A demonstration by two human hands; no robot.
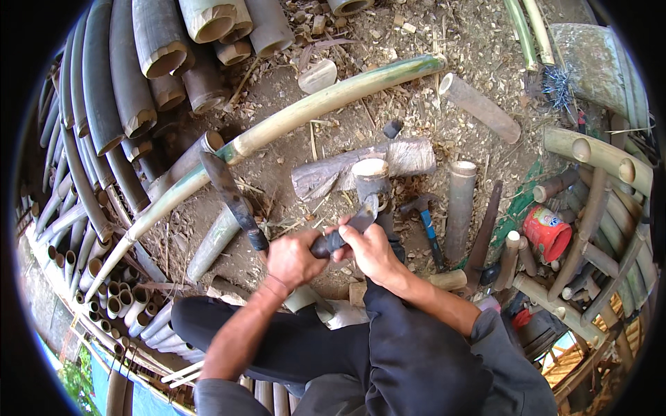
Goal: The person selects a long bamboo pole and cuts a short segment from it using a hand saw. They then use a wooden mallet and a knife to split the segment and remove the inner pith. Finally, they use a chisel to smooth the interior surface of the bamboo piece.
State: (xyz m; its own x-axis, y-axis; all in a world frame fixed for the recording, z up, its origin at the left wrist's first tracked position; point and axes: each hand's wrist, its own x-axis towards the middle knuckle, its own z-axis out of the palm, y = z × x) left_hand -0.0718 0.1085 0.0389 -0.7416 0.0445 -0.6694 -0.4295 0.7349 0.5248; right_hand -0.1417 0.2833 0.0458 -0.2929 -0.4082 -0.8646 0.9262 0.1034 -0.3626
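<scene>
My left hand (pixel 291 260) is closed around the dark handle end of a short, broad-bladed knife (pixel 362 218). My right hand (pixel 374 253) grips the same knife where handle meets blade, its thumb along the top and fingers curled underneath. The shiny blade points up and right, overlapping in view a bamboo piece (pixel 371 180) with a pale cut top. To the left lies a machete (pixel 227 187); its handle runs toward my left hand and its end is partly hidden there. A split log (pixel 409 158) lies just beyond the bamboo piece.
A long peeled bamboo pole (pixel 333 97) crosses from upper right to lower left. Bamboo tubes (pixel 166 41) are stacked on the left. A blue-handled hammer (pixel 430 232), an upright bamboo tube (pixel 460 208) and a red container (pixel 547 232) stand or lie to the right. Chips litter the dirt.
</scene>
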